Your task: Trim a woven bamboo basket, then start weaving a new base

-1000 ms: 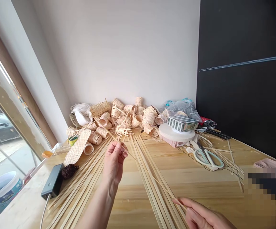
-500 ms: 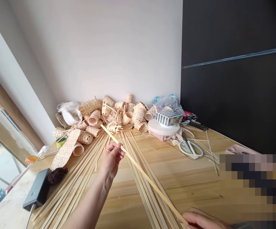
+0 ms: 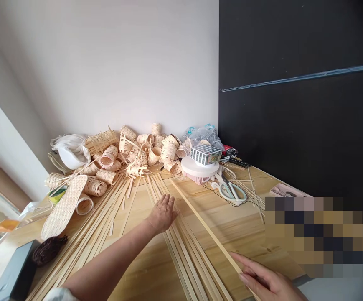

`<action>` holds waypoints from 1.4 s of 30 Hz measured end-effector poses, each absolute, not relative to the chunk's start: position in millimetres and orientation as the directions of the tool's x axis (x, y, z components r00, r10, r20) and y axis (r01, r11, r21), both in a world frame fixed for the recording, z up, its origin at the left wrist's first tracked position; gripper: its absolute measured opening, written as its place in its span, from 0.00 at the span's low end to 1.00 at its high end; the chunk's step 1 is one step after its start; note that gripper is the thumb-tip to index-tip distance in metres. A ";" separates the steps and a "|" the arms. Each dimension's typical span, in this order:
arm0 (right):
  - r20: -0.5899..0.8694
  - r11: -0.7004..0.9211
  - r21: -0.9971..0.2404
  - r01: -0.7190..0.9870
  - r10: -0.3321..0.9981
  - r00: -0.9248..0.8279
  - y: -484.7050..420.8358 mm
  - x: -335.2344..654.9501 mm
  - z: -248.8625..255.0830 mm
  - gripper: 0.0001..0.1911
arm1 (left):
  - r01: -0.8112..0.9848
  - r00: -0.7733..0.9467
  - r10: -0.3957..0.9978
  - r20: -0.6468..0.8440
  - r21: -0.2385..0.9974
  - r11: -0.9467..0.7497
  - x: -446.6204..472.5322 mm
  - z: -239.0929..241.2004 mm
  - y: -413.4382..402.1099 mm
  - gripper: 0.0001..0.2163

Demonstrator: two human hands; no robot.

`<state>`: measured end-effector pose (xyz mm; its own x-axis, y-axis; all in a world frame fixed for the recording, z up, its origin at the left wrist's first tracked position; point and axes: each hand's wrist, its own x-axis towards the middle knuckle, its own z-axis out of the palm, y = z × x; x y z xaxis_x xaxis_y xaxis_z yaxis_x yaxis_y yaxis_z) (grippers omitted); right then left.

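A long pale bamboo strip runs slantwise across the wooden table, its far end near the woven pieces. My right hand grips its near end between thumb and fingers at the lower right. My left hand is stretched forward, palm down, over a row of loose strips; its fingers are extended and hold nothing. Whether its palm touches those strips I cannot tell. Another fan of strips lies left of it, passing behind my left forearm.
Several small woven baskets are heaped against the wall. White-handled scissors lie right of a round white stand carrying a striped box. A grey box and dark cord bundle sit at the left.
My left hand has let go of the strip, moved right and opened. The strip's far end has shifted right, with my right hand still holding the near end. The view has turned right.
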<state>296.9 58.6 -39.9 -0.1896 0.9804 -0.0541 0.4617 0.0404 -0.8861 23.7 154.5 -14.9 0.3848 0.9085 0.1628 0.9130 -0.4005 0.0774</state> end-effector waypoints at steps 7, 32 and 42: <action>-0.059 0.028 -0.900 0.435 0.981 -0.185 87.1 272.2 -58.8 0.27 | 0.914 0.406 0.907 0.115 -0.056 -0.402 28.6 -38.7 174.2 0.29; 0.033 0.320 -0.609 0.726 0.925 -0.379 114.3 218.9 -37.9 0.23 | 0.904 0.425 0.854 0.301 -0.093 -0.418 24.3 -68.8 174.5 0.27; -0.017 0.353 -0.368 0.860 0.923 -0.385 104.5 212.7 -31.0 0.16 | 0.892 0.451 0.856 0.252 -0.084 -0.445 23.3 -62.3 175.2 0.27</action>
